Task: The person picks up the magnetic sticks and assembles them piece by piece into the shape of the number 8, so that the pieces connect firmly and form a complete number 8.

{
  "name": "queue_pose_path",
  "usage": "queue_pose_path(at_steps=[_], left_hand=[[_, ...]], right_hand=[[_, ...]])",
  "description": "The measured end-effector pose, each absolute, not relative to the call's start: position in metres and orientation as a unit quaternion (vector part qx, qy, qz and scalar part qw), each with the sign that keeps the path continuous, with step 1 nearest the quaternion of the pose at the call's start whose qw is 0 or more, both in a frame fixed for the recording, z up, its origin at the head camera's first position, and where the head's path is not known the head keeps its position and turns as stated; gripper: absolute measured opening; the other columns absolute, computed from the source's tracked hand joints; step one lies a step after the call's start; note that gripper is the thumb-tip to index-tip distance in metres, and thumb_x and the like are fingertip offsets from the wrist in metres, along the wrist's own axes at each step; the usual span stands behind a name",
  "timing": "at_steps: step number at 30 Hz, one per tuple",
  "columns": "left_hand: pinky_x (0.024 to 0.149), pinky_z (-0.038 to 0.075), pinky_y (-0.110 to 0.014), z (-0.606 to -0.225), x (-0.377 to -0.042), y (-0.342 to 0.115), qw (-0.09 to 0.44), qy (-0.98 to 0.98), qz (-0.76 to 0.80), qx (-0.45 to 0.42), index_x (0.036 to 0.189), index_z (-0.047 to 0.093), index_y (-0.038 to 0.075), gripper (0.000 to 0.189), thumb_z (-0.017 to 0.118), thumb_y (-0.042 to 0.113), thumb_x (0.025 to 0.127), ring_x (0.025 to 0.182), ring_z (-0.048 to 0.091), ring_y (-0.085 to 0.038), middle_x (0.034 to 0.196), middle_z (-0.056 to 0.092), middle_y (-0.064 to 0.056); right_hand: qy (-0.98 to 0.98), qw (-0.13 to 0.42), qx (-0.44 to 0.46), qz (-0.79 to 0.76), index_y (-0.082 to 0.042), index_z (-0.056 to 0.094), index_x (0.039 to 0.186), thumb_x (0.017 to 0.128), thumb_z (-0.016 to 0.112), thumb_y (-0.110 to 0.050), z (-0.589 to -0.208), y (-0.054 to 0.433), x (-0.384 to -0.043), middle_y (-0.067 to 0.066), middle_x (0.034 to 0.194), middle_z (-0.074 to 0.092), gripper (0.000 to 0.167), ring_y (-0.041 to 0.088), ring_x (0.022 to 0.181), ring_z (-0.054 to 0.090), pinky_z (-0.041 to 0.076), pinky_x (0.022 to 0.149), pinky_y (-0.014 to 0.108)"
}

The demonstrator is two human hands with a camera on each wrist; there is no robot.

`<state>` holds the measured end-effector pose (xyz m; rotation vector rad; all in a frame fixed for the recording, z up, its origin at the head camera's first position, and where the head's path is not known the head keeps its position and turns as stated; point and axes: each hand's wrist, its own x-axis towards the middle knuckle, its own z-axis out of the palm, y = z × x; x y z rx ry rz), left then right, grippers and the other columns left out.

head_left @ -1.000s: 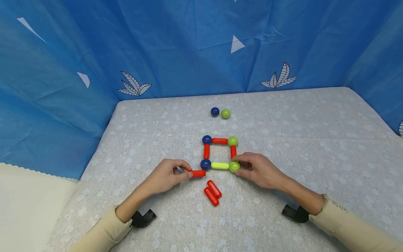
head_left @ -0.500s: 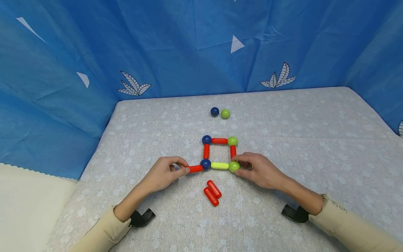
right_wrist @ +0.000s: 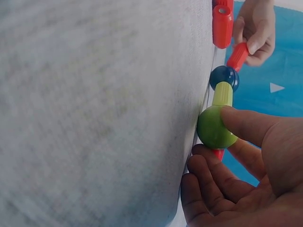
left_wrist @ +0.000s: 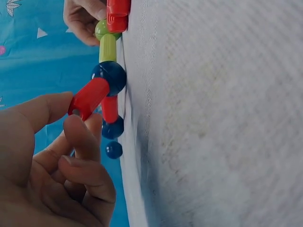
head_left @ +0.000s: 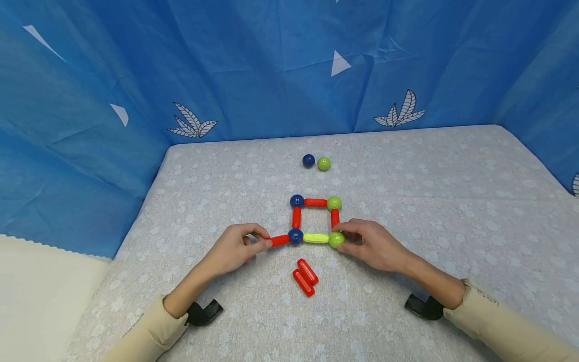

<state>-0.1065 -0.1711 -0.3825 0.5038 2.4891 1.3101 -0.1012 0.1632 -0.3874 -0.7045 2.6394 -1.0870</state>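
My left hand pinches a red magnetic stick between thumb and fingertips. In the left wrist view, that stick slants up from the table, its far end against a navy ball. This ball is the near left corner of a square of sticks and balls lying on the table. A yellow-green stick forms its near side; the other three sides are red. At the near right corner, my right hand holds a green ball between thumb and fingers, partly covering the right side's red stick.
Two loose red sticks lie side by side in front of the square. Behind it sit a loose navy ball and a loose green ball. A blue curtain hangs along the table's back edge.
My left hand has moved the red stick slightly left and away from me, from in front of the navy corner ball to end-on against its left side. My right hand stays put.
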Motion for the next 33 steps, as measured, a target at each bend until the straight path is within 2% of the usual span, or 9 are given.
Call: queue_pose_path(at_steps=[10, 17, 20, 28, 33], left_hand=[[0.046, 0.042, -0.025, -0.381, -0.102, -0.166, 0.172, 0.855, 0.448, 0.197, 0.104, 0.069, 0.016, 0.016, 0.074, 0.022, 0.09, 0.051, 0.054, -0.013, 0.088, 0.065, 0.003], [0.054, 0.047, -0.025, -0.381, -0.095, -0.159, 0.205, 0.84, 0.421, 0.273, 0.124, 0.066, 0.018, 0.036, 0.075, 0.021, 0.09, 0.057, 0.057, -0.01, 0.097, 0.068, 0.009], [0.057, 0.047, -0.025, -0.381, -0.095, -0.156, 0.206, 0.838, 0.41, 0.296, 0.129, 0.064, 0.016, 0.039, 0.074, 0.019, 0.09, 0.059, 0.057, -0.007, 0.099, 0.069, 0.01], [0.052, 0.047, -0.025, -0.383, -0.096, -0.15, 0.201, 0.834, 0.413, 0.306, 0.124, 0.067, 0.014, 0.037, 0.076, 0.018, 0.089, 0.055, 0.055, -0.007, 0.098, 0.07, 0.007], [0.059, 0.049, -0.026, -0.384, -0.096, -0.146, 0.2, 0.833, 0.405, 0.319, 0.12, 0.068, 0.015, 0.033, 0.077, 0.018, 0.088, 0.061, 0.058, -0.007, 0.096, 0.07, 0.008]], right_hand=[[0.893, 0.095, -0.238, -0.37, -0.011, 0.07, 0.119, 0.086, 0.077, -0.01, -0.388, 0.164, -0.102, -0.008, 0.096, 0.063, 0.033, 0.013, 0.082, 0.054, 0.048, 0.072, 0.03], [0.892, 0.089, -0.234, -0.376, -0.009, 0.07, 0.119, 0.085, 0.078, -0.009, -0.389, 0.164, -0.102, -0.007, 0.097, 0.064, 0.035, 0.014, 0.082, 0.055, 0.049, 0.071, 0.03], [0.891, 0.087, -0.234, -0.38, -0.009, 0.07, 0.119, 0.085, 0.078, -0.009, -0.389, 0.164, -0.101, -0.007, 0.098, 0.065, 0.035, 0.014, 0.082, 0.055, 0.049, 0.071, 0.029], [0.887, 0.086, -0.236, -0.387, -0.009, 0.071, 0.118, 0.085, 0.078, -0.008, -0.39, 0.164, -0.101, -0.007, 0.099, 0.065, 0.034, 0.014, 0.081, 0.054, 0.048, 0.071, 0.029], [0.885, 0.088, -0.238, -0.39, -0.009, 0.071, 0.119, 0.086, 0.077, -0.008, -0.39, 0.164, -0.101, -0.007, 0.1, 0.065, 0.034, 0.014, 0.082, 0.055, 0.049, 0.071, 0.029]])
